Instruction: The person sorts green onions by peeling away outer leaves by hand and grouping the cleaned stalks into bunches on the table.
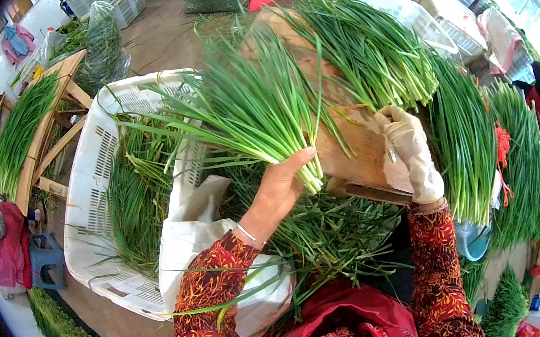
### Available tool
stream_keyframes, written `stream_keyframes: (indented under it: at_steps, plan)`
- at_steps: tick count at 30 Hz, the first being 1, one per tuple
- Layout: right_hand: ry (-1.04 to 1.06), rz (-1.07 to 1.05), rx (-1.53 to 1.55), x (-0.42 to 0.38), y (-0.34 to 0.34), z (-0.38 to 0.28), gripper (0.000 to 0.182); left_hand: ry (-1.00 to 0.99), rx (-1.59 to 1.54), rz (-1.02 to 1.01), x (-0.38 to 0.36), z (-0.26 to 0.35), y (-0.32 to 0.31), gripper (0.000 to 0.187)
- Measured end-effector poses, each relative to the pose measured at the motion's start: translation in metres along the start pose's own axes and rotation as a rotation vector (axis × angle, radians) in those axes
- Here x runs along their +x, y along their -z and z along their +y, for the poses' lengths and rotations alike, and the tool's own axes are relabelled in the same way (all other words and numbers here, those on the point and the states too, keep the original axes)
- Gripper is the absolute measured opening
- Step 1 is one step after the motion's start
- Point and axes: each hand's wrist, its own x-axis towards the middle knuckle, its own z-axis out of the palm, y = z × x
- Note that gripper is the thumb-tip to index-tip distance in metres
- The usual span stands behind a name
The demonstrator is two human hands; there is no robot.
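Note:
My left hand (pixel 279 187), bare and with a bracelet at the wrist, is closed round the pale stem ends of a bunch of garlic chives (pixel 263 109). The green leaves fan out up and to the left. My right hand (pixel 409 148), in a whitish glove, is at the right side of the wooden board (pixel 334 144) with its fingers curled in. Whatever those fingers hold, if anything, I cannot make out. Just above the glove, a thick pile of chives (pixel 371 55) lies on the board, stem ends toward me.
A white plastic crate (pixel 90 211) with loose leaves stands left. Trimmings (pixel 339 234) lie below the board, beside a white sack (pixel 189 252). More chives (pixel 466 144) are stacked at right, near red ties (pixel 502 143). A wooden bench (pixel 44 139) bears chives at far left.

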Motion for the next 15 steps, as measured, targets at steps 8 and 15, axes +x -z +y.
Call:
stream_keyframes:
  at_steps: [8, 15]
  plan:
    - [0.300, 0.033, -0.517, -0.024, 0.013, -0.012, 0.020, 0.007, -0.013, -0.041, 0.000, 0.001, 0.000, 0.030]
    - [0.406, -0.262, -0.251, -0.041, -0.022, -0.080, 0.018, -0.020, 0.048, -0.004, -0.006, -0.006, -0.010, 0.025]
